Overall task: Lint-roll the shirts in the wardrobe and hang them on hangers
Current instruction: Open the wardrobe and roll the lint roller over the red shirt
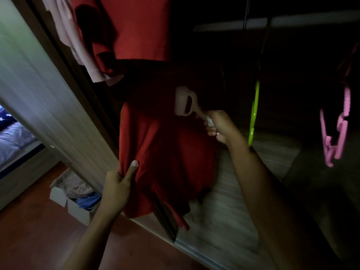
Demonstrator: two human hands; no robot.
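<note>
Red shirt (165,152): it is seen hanging down inside the wardrobe, at the left side of the opening. Its lower hem is spread over the front edge of the wardrobe floor (233,201).
Left hand (116,184): the left edge of the red shirt is pinched between the thumb and the curled fingers, near the hem.
Right hand (220,125): it is closed around the handle of the lint roller (183,101).
Lint roller: the pale roller head is held in front of the upper, shadowed part of the red shirt. If it touches the cloth cannot be told for sure.
Green hanger (254,114): it is hung just right of the right hand, above the wardrobe floor.
Pink hangers (335,133): they are hung near the right edge of the wardrobe, well apart from the red shirt.
Upper garments: a second red garment (136,26) is hung above the red shirt, with a pale pink garment (72,36) beside it on the left.
Sliding door (44,90): it is seen left of the red shirt.
Cardboard box (76,207): it is placed on the wooden floor (39,240) beside the sliding door, and folded clothes are kept in it.
</note>
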